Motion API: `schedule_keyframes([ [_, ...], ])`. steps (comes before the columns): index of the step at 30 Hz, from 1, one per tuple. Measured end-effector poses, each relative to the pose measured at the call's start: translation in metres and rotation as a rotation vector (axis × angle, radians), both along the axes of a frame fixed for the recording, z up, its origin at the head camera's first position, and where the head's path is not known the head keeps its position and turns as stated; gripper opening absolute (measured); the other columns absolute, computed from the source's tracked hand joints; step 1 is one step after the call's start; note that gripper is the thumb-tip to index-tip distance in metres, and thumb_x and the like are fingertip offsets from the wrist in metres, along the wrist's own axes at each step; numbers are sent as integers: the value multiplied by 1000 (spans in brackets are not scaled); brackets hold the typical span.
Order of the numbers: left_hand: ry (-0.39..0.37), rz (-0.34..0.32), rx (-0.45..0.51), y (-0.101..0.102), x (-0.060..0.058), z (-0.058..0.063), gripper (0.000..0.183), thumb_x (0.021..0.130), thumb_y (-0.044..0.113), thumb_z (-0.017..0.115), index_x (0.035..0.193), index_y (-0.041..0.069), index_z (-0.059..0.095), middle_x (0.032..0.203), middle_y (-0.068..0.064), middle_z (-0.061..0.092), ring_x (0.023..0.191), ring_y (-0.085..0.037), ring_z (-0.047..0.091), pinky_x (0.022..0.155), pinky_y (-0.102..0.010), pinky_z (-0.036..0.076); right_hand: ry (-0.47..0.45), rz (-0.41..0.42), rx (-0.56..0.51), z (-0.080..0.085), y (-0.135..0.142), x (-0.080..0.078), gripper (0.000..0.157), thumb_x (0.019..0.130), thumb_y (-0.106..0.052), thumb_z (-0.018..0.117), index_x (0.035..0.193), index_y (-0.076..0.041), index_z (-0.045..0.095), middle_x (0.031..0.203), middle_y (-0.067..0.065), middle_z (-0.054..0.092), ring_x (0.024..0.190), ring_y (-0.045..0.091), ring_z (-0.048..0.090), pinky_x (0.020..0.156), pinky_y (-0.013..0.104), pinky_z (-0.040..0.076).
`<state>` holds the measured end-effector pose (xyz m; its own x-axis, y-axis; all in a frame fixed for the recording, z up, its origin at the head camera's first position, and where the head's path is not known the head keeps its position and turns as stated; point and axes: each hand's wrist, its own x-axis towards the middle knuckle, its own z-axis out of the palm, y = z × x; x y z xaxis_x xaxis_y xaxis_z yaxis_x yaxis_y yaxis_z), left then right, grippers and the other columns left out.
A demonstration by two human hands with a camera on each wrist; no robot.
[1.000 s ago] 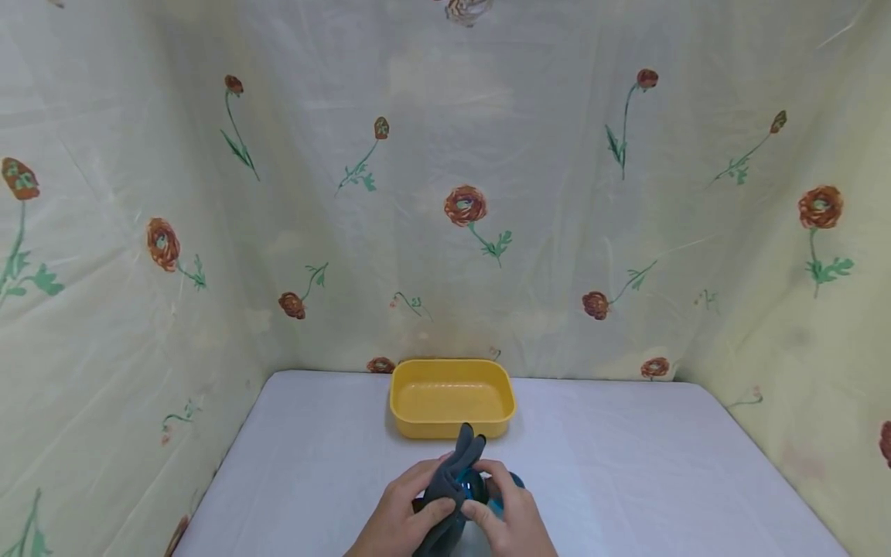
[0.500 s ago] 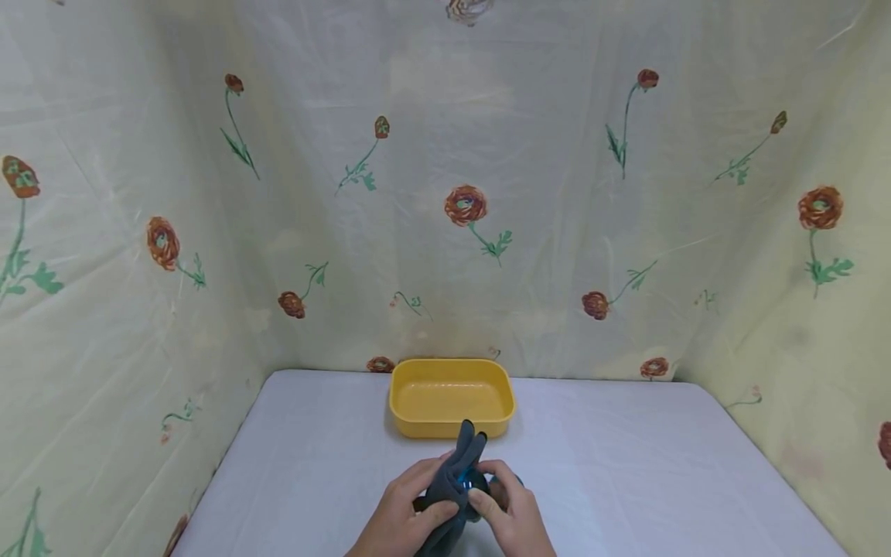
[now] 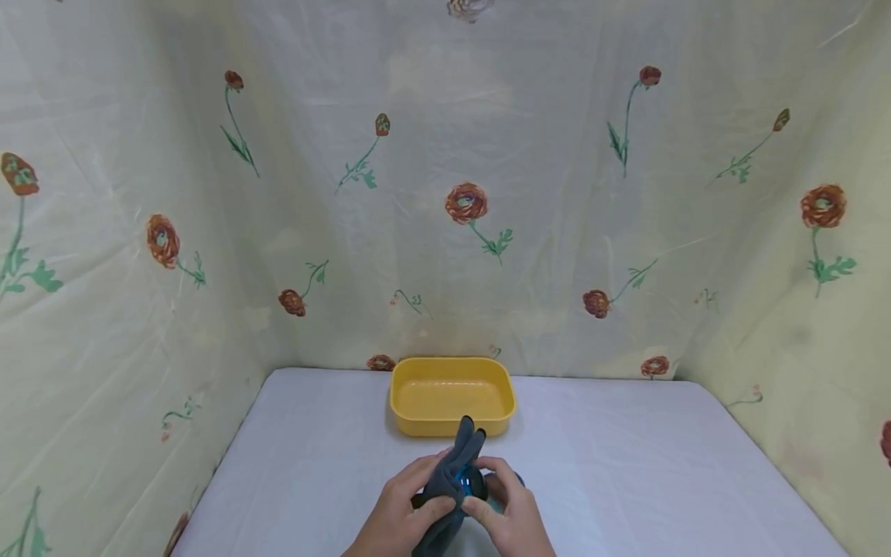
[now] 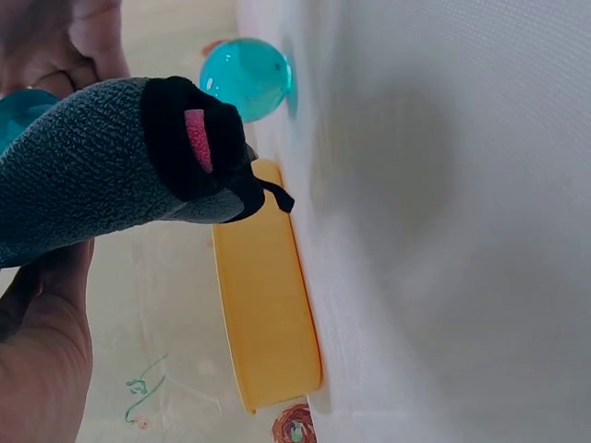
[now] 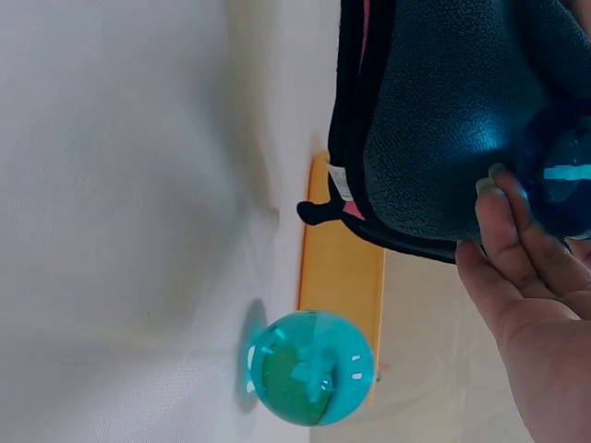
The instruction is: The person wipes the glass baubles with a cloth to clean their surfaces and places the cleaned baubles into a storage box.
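My left hand [image 3: 404, 503] grips a dark grey fleecy cloth [image 4: 83, 175] with black trim, a pink tag and a small black loop. The cloth is bunched against a clear blue ball [image 3: 476, 483]. From the other side, my right hand [image 5: 545, 305] holds that ball between thumb and fingers, its fingertips touching the cloth. Both hands are in front of the yellow tray, raised above the table. In the left wrist view the held ball is mostly hidden by the cloth.
A second clear teal ball [image 5: 314, 369] rests on the white-covered table [image 3: 626, 464], partly behind my right hand in the head view. The yellow tray [image 3: 452, 427] stands at the table's back edge. Flower-printed curtains [image 3: 543, 309] hang around the back and sides.
My right thumb slid up onto the ball's face half a second ago and is now back at its lower edge by the cloth. Both hands keep their hold.
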<state>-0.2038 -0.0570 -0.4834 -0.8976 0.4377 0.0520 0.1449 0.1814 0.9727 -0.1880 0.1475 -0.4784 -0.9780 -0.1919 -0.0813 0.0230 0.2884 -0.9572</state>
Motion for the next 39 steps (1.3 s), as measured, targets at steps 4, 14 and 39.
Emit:
schedule_keyframes([
  [4, 3, -9, 9, -1, -1, -1, 52, 93, 44, 65, 143, 39, 49, 144, 3, 55, 128, -22, 53, 101, -51, 55, 71, -20, 53, 0, -3, 3, 64, 90, -48, 66, 139, -13, 44, 118, 9, 67, 116, 26, 63, 108, 47, 49],
  [14, -4, -3, 9, -1, -2, 0, 54, 93, 47, 65, 143, 38, 49, 144, 2, 55, 126, -22, 55, 99, -49, 57, 150, -60, 129, 2, -6, 6, 69, 80, -53, 74, 134, -18, 49, 127, 6, 64, 124, 28, 58, 112, 51, 46],
  [39, 14, 24, -11, 2, -3, -2, 56, 90, 50, 66, 143, 37, 50, 141, 3, 57, 126, -21, 56, 100, -49, 56, 371, -165, 258, 2, -19, 15, 60, 74, -7, 86, 122, -25, 55, 123, -11, 57, 118, 10, 54, 109, 39, 49],
])
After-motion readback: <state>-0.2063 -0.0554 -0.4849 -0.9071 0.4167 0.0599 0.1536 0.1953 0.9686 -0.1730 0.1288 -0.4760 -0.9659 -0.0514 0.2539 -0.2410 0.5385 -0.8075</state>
